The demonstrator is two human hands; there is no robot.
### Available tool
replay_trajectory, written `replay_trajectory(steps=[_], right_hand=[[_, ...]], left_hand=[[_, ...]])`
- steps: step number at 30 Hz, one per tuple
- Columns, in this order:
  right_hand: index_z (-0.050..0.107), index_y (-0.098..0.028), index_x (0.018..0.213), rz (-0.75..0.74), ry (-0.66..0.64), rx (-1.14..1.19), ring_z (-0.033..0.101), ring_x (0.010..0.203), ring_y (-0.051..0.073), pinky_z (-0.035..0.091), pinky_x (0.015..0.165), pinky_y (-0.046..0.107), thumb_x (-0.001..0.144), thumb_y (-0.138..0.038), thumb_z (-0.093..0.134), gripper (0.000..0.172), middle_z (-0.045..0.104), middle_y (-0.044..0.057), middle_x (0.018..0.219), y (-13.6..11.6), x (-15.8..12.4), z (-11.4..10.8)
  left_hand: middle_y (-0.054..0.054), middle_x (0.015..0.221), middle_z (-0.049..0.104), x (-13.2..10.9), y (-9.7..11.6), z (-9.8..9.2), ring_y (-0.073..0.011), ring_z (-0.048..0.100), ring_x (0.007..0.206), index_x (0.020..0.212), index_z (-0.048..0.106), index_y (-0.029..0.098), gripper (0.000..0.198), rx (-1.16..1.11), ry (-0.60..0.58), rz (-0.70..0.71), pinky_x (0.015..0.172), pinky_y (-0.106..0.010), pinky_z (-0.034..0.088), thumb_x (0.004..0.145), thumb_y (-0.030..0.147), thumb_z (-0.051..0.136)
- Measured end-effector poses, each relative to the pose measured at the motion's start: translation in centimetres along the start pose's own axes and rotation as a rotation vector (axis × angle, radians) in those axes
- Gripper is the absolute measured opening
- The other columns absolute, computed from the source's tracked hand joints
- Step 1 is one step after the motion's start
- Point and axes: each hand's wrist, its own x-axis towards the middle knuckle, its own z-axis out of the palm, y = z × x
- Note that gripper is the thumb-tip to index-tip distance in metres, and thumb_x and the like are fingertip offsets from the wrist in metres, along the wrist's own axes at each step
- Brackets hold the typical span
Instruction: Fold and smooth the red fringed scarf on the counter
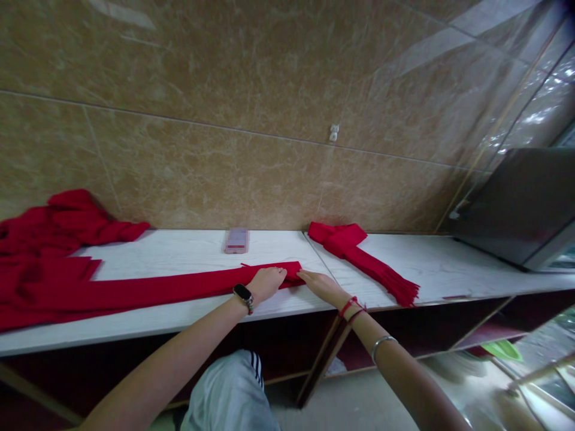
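A long red scarf (179,286) lies folded lengthwise along the white counter, its right end under my hands. My left hand (268,281), with a dark watch at the wrist, is closed on the scarf near that end. My right hand (321,285), wearing red strings and a bangle, pinches the scarf's right end. Farther right rests a second red scarf (354,251), crossed over itself, with its fringe at the counter's front edge. At the far left is a heap of red fabric (67,224).
A phone (236,240) lies at the back of the white counter (278,305), against the tiled wall (215,173). A dark grey box-like appliance (521,203) stands at the right end. Open shelves (404,329) run below the counter, with a green basin (503,351) at lower right.
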Motion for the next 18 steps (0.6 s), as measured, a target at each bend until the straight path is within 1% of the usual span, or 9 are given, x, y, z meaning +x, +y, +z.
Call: replay_trajectory(steps=[1, 3, 5, 6, 8, 12, 14, 16, 18], right_hand=[[0.053, -0.015, 0.116, 0.002, 0.005, -0.011, 0.054, 0.108, 0.02, 0.043, 0.091, 0.033, 0.081, -0.004, 0.04, 0.038, 0.056, 0.013, 0.121, -0.1, 0.1, -0.1], [0.057, -0.015, 0.109, 0.006, -0.012, -0.037, 0.058, 0.102, 0.021, 0.044, 0.088, 0.032, 0.082, -0.006, 0.044, 0.031, 0.06, 0.013, 0.113, -0.3, 0.4, -0.4], [0.059, -0.015, 0.102, 0.032, -0.05, -0.06, 0.061, 0.095, 0.021, 0.044, 0.085, 0.03, 0.082, -0.008, 0.047, 0.025, 0.064, 0.012, 0.104, -0.5, 0.8, -0.5], [0.059, -0.015, 0.099, 0.052, -0.064, -0.069, 0.061, 0.092, 0.021, 0.044, 0.084, 0.03, 0.083, -0.009, 0.047, 0.022, 0.065, 0.012, 0.1, -0.5, 1.0, -0.4], [0.059, -0.014, 0.096, 0.098, -0.075, -0.084, 0.062, 0.088, 0.021, 0.045, 0.08, 0.03, 0.085, -0.01, 0.044, 0.019, 0.066, 0.013, 0.095, -0.4, 1.2, -0.2], [0.058, -0.014, 0.098, 0.134, -0.072, -0.09, 0.063, 0.085, 0.022, 0.046, 0.075, 0.03, 0.088, -0.012, 0.038, 0.022, 0.065, 0.015, 0.096, 0.0, 1.3, 0.4], [0.057, -0.015, 0.1, 0.141, -0.077, -0.085, 0.063, 0.086, 0.022, 0.046, 0.076, 0.029, 0.088, -0.013, 0.038, 0.022, 0.065, 0.014, 0.099, 0.1, 1.2, 0.6], [0.057, -0.015, 0.101, 0.145, -0.086, -0.08, 0.062, 0.087, 0.021, 0.045, 0.077, 0.029, 0.088, -0.013, 0.038, 0.022, 0.065, 0.014, 0.099, 0.2, 1.1, 0.7], [0.057, -0.015, 0.102, 0.145, -0.098, -0.075, 0.062, 0.088, 0.02, 0.045, 0.078, 0.028, 0.088, -0.013, 0.039, 0.023, 0.065, 0.013, 0.099, 0.4, 1.0, 0.7]], left_hand=[[-0.011, 0.097, 0.064, 0.0, 0.1, 0.0, -0.0213, 0.061, 0.089, 0.104, 0.055, 0.011, 0.024, -0.017, 0.008, -0.003, 0.072, -0.029, 0.047, 0.086, 0.008, 0.039], [-0.011, 0.099, 0.063, 0.1, 0.2, -0.1, -0.0216, 0.06, 0.092, 0.105, 0.055, 0.012, 0.022, -0.051, 0.018, -0.011, 0.076, -0.03, 0.047, 0.089, 0.019, 0.042], [-0.012, 0.1, 0.063, 0.1, 0.3, 0.0, -0.022, 0.058, 0.095, 0.102, 0.057, 0.012, 0.025, -0.064, 0.028, -0.025, 0.079, -0.03, 0.046, 0.089, 0.029, 0.044], [-0.012, 0.101, 0.062, 0.1, 0.4, 0.0, -0.0221, 0.058, 0.096, 0.101, 0.057, 0.012, 0.025, -0.059, 0.032, -0.036, 0.079, -0.03, 0.046, 0.089, 0.03, 0.044], [-0.011, 0.102, 0.062, 0.1, 0.5, 0.0, -0.0219, 0.058, 0.095, 0.099, 0.058, 0.013, 0.021, -0.041, 0.029, -0.058, 0.078, -0.03, 0.046, 0.088, 0.026, 0.045], [-0.01, 0.101, 0.061, 0.2, 0.7, 0.2, -0.0224, 0.058, 0.092, 0.102, 0.057, 0.013, 0.021, -0.036, 0.005, -0.107, 0.073, -0.03, 0.048, 0.083, 0.018, 0.048], [-0.01, 0.101, 0.061, 0.3, 0.8, 0.2, -0.0228, 0.058, 0.092, 0.103, 0.055, 0.014, 0.022, -0.052, 0.006, -0.116, 0.072, -0.03, 0.048, 0.083, 0.022, 0.05], [-0.011, 0.1, 0.061, 0.4, 0.7, 0.3, -0.0234, 0.058, 0.092, 0.104, 0.055, 0.015, 0.026, -0.063, 0.005, -0.116, 0.072, -0.031, 0.048, 0.083, 0.029, 0.053], [-0.012, 0.099, 0.061, 0.6, 0.7, 0.4, -0.0242, 0.059, 0.092, 0.103, 0.056, 0.014, 0.028, -0.062, -0.007, -0.117, 0.072, -0.031, 0.048, 0.085, 0.034, 0.051]])
